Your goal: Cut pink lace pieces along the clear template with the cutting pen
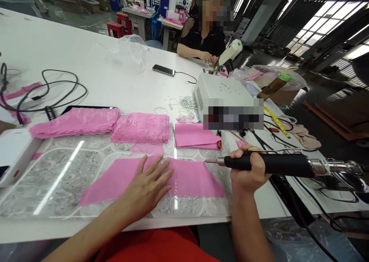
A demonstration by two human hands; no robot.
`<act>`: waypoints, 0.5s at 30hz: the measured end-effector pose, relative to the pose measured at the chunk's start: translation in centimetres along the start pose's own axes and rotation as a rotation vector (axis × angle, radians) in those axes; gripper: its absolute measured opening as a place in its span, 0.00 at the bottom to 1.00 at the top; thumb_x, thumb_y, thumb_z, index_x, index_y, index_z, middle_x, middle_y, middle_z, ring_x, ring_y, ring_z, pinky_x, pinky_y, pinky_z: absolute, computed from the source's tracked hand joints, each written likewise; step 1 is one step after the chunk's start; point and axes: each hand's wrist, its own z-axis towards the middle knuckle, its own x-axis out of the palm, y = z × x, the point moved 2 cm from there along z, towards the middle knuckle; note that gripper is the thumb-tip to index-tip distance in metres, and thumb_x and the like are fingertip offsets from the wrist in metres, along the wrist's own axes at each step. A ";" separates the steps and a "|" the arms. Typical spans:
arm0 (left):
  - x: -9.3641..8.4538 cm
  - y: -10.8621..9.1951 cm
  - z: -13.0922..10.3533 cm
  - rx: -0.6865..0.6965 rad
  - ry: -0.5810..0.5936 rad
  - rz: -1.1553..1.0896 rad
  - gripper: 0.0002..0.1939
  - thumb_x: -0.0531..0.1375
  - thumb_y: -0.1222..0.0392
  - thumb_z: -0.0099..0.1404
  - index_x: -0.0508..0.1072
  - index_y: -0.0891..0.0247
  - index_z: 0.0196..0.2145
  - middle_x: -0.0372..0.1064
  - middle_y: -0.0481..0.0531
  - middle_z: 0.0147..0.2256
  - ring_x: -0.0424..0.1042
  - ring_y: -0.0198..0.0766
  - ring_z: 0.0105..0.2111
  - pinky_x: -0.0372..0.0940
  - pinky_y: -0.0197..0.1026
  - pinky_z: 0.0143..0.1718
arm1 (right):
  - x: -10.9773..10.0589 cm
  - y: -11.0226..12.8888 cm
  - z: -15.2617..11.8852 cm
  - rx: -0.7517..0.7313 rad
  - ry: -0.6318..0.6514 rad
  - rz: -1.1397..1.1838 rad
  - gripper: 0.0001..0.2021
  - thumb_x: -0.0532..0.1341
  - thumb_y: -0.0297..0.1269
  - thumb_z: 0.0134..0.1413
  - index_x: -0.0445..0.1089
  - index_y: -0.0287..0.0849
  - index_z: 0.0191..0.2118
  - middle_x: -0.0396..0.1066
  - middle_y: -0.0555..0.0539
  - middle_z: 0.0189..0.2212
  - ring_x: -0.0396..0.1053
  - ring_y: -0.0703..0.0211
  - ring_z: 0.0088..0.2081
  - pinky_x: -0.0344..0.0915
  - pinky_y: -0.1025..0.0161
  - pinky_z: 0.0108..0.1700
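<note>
A flat pink fabric piece lies on a glossy marble-patterned board. My left hand rests on the fabric, palm down with fingers spread. In my right hand is a black-handled tool, its thin metal tip pointing left at the fabric's upper right edge. Whether the tip touches the fabric is too small to tell. Behind the flat piece sit a lace stack, a second lace stack and a folded plain pink stack.
A grey box unit stands behind the board, with cables and a yellow tape measure to its right. A phone and plastic bag lie farther back. Another person sits across the table. A white device is at left.
</note>
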 end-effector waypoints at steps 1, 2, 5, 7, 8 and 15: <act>0.0 0.0 -0.1 -0.001 -0.001 -0.004 0.17 0.50 0.54 0.74 0.71 0.60 0.54 0.67 0.53 0.57 0.59 0.50 0.62 0.37 0.60 0.67 | 0.0 -0.1 0.0 0.003 -0.001 0.003 0.07 0.60 0.38 0.41 0.66 0.40 0.26 0.65 0.52 0.25 0.62 0.68 0.20 0.62 0.65 0.22; 0.1 -0.1 -0.1 -0.005 -0.004 -0.011 0.17 0.50 0.54 0.74 0.71 0.60 0.54 0.67 0.53 0.57 0.58 0.49 0.62 0.37 0.61 0.67 | 0.0 -0.1 0.0 0.008 0.003 0.005 0.07 0.59 0.38 0.41 0.66 0.40 0.26 0.65 0.52 0.25 0.62 0.68 0.20 0.62 0.65 0.21; -0.1 -0.9 0.0 0.003 -0.017 -0.044 0.18 0.51 0.53 0.73 0.71 0.61 0.54 0.67 0.54 0.57 0.58 0.49 0.62 0.38 0.59 0.67 | -0.2 -0.2 0.0 0.033 0.022 -0.001 0.07 0.59 0.38 0.41 0.66 0.40 0.26 0.65 0.52 0.25 0.61 0.68 0.20 0.62 0.65 0.21; -0.2 -2.0 0.6 0.053 -0.026 -0.058 0.17 0.52 0.56 0.73 0.71 0.64 0.54 0.68 0.55 0.56 0.60 0.48 0.62 0.40 0.56 0.67 | -0.3 -0.2 0.0 0.040 0.023 -0.004 0.07 0.59 0.38 0.42 0.66 0.40 0.26 0.65 0.52 0.26 0.61 0.68 0.20 0.62 0.65 0.21; -0.2 -2.7 1.0 0.093 -0.025 -0.063 0.16 0.52 0.58 0.73 0.71 0.65 0.53 0.69 0.55 0.56 0.61 0.47 0.61 0.41 0.55 0.67 | -0.4 -0.2 0.0 0.042 0.016 -0.002 0.07 0.59 0.38 0.42 0.66 0.40 0.27 0.65 0.52 0.26 0.61 0.68 0.20 0.62 0.65 0.21; 2.1 -5.6 5.3 0.234 0.125 -0.082 0.16 0.50 0.58 0.73 0.69 0.64 0.54 0.66 0.57 0.57 0.63 0.48 0.59 0.53 0.57 0.61 | -1.1 -0.1 0.1 0.035 -0.033 0.035 0.07 0.58 0.38 0.42 0.65 0.40 0.28 0.65 0.52 0.27 0.62 0.68 0.20 0.63 0.66 0.22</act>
